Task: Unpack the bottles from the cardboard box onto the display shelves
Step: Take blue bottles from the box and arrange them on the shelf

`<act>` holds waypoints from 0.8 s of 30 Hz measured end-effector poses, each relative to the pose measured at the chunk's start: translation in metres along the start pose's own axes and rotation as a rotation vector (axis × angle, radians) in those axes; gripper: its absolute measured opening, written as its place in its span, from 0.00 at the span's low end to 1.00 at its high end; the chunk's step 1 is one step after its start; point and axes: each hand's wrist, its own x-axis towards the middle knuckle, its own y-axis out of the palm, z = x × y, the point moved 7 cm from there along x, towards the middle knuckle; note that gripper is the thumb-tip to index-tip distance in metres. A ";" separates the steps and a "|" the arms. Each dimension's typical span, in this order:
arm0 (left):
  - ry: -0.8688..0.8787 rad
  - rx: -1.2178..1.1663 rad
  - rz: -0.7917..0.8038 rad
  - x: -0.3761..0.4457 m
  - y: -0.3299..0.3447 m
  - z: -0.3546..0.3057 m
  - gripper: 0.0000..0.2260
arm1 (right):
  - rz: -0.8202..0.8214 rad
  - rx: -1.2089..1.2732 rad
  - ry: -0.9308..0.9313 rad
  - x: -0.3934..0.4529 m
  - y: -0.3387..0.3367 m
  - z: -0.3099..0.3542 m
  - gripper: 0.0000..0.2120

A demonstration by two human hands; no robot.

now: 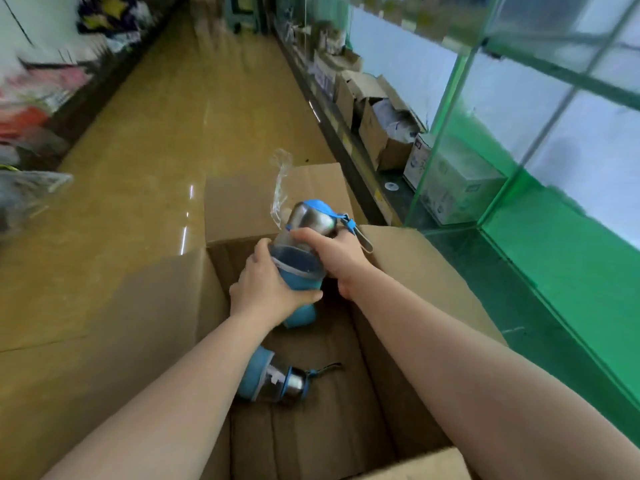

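Observation:
A blue bottle [301, 265] with a steel collar, a blue lid and a strap is held above the open cardboard box [104, 323]. My left hand [266, 289] grips its blue lower sleeve. My right hand [329, 252] grips its clear upper body near the collar. A crumpled clear plastic wrapper [281, 188] sticks up behind the lid. A second blue bottle [273, 377] lies on its side on the box floor, partly under my left forearm. The green-framed glass display shelf [540, 258] stands to the right.
The box's flaps spread left, far and right. A glossy yellow floor aisle [166, 133] runs ahead. Open cartons [377, 129] and white boxes [453, 188] sit along the right-hand shelving base. Blurred goods fill racks on the left.

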 end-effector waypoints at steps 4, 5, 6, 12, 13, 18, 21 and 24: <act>0.046 -0.164 -0.104 -0.003 -0.034 -0.027 0.45 | 0.052 -0.138 -0.167 -0.013 0.007 0.063 0.11; 0.070 -0.200 -0.129 -0.003 -0.045 -0.035 0.44 | 0.045 -0.172 -0.197 -0.014 0.007 0.079 0.12; 0.104 -0.234 -0.156 -0.001 -0.056 -0.044 0.43 | 0.037 -0.197 -0.225 -0.015 0.008 0.095 0.13; 0.260 -0.334 -0.266 0.018 -0.130 -0.098 0.40 | -0.021 -0.310 -0.399 -0.022 0.013 0.193 0.19; 0.271 -0.345 -0.276 0.023 -0.140 -0.105 0.41 | -0.039 -0.332 -0.429 -0.022 0.013 0.208 0.19; 0.290 -0.378 -0.289 0.039 -0.198 -0.141 0.42 | -0.081 -0.364 -0.489 -0.029 0.021 0.282 0.16; 0.274 -0.388 -0.301 0.040 -0.254 -0.176 0.43 | -0.090 -0.380 -0.500 -0.045 0.028 0.348 0.16; 0.277 -0.395 -0.301 0.037 -0.322 -0.222 0.42 | -0.088 -0.403 -0.509 -0.068 0.033 0.430 0.16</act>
